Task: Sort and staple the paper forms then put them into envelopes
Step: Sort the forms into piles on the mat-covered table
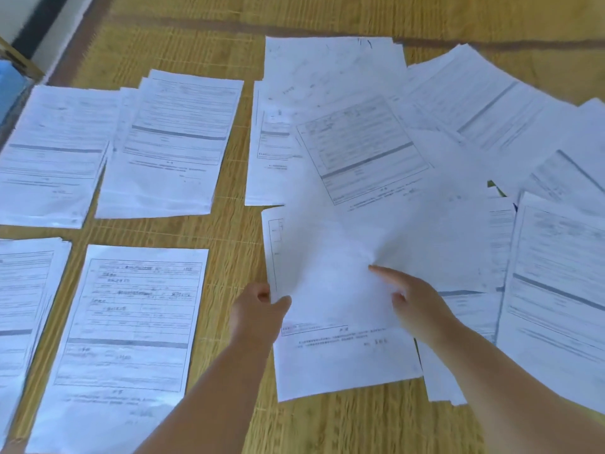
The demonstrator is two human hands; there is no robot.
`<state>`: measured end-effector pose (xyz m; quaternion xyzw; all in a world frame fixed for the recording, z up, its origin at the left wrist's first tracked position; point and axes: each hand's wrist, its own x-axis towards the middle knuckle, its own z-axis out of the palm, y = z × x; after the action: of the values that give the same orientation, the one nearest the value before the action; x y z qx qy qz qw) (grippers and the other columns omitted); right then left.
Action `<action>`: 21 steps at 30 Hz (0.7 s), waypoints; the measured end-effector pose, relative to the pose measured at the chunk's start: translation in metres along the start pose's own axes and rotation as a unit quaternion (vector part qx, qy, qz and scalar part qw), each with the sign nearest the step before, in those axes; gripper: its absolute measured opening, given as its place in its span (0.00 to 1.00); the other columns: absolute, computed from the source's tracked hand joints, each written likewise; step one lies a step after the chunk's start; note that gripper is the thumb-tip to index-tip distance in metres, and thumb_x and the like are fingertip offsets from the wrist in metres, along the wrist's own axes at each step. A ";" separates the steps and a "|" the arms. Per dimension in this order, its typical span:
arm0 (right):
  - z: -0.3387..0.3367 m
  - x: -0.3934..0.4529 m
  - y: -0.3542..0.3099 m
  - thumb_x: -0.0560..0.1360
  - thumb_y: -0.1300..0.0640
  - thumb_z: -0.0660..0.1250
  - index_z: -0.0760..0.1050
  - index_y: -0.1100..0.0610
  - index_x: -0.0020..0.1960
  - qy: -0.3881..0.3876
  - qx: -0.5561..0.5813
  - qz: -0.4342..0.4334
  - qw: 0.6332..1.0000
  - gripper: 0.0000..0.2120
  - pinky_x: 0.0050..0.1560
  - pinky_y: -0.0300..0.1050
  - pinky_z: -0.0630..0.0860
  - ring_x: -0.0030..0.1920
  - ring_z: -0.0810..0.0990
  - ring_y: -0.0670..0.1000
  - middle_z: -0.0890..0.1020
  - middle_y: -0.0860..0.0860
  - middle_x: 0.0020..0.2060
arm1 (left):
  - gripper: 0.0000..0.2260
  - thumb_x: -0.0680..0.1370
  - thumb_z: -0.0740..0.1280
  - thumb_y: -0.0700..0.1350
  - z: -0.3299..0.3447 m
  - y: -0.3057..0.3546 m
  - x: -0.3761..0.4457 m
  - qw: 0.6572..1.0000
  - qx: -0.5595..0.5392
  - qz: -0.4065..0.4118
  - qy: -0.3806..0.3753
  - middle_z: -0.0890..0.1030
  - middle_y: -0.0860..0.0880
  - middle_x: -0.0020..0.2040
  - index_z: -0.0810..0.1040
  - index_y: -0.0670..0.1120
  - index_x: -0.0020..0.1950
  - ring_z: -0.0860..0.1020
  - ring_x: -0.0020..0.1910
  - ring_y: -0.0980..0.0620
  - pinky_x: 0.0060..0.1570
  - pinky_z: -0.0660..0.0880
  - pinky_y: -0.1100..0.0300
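A loose spread of white printed forms point(458, 132) covers the right half of a woven mat. My left hand point(258, 309) pinches the left edge of a sheet point(330, 283) that lies on top of the spread, thumb on its upper face. My right hand point(415, 299) presses its extended index finger onto the same sheet, which wrinkles at the fingertip; the other fingers are curled. Under this sheet lies another form point(343, 365) with printed lines at its lower end.
Sorted piles of forms lie on the left: two at the back point(55, 149) point(173, 142), two at the front point(23, 306) point(127, 332). The woven mat point(235, 224) shows between them. A blue object point(9, 90) and a wall edge sit at the far left.
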<state>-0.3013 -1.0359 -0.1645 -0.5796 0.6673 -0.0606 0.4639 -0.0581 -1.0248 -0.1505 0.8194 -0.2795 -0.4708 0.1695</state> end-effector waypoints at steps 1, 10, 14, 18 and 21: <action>-0.005 0.003 0.002 0.75 0.73 0.52 0.70 0.47 0.70 -0.011 0.039 0.006 0.999 0.31 0.64 0.36 0.65 0.69 0.69 0.43 0.73 0.41 0.64 | 0.14 0.72 0.72 0.45 0.004 0.003 -0.001 1.000 -0.002 0.001 0.012 0.81 0.52 0.45 0.77 0.46 0.56 0.80 0.40 0.52 0.36 0.77 0.58; -0.030 -0.001 0.005 0.78 0.65 0.60 0.78 0.46 0.56 0.064 0.257 0.075 0.962 0.16 0.48 0.33 0.75 0.56 0.77 0.40 0.80 0.41 0.55 | 0.12 0.72 0.73 0.41 0.019 0.005 -0.008 0.999 -0.015 0.040 0.015 0.82 0.49 0.45 0.77 0.46 0.54 0.81 0.43 0.48 0.41 0.78 0.54; -0.033 -0.014 0.014 0.77 0.61 0.61 0.75 0.46 0.62 0.138 0.203 0.102 0.964 0.17 0.37 0.32 0.70 0.51 0.76 0.41 0.75 0.43 0.56 | 0.13 0.72 0.74 0.40 -0.013 0.009 0.003 0.996 0.033 0.082 0.020 0.81 0.49 0.44 0.78 0.45 0.55 0.79 0.43 0.48 0.41 0.73 0.58; -0.032 -0.017 0.012 0.78 0.61 0.61 0.76 0.46 0.62 0.140 0.207 0.113 0.962 0.16 0.32 0.28 0.70 0.44 0.77 0.38 0.74 0.43 0.56 | 0.16 0.71 0.75 0.42 -0.049 -0.002 0.017 0.992 0.087 0.083 0.036 0.82 0.44 0.49 0.78 0.43 0.58 0.79 0.46 0.45 0.44 0.71 0.58; -0.021 -0.022 0.004 0.79 0.61 0.61 0.76 0.47 0.62 0.172 0.143 0.077 0.972 0.15 0.50 0.33 0.70 0.55 0.74 0.42 0.74 0.40 0.58 | 0.20 0.69 0.76 0.47 -0.060 -0.013 0.018 0.990 0.094 0.100 0.022 0.81 0.51 0.45 0.76 0.47 0.58 0.79 0.43 0.49 0.36 0.71 0.60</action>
<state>-0.3209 -1.0254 -0.1430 -0.4350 0.7638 -0.2188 0.4237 0.0051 -1.0245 -0.1394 0.8100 -0.3993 -0.4047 0.1438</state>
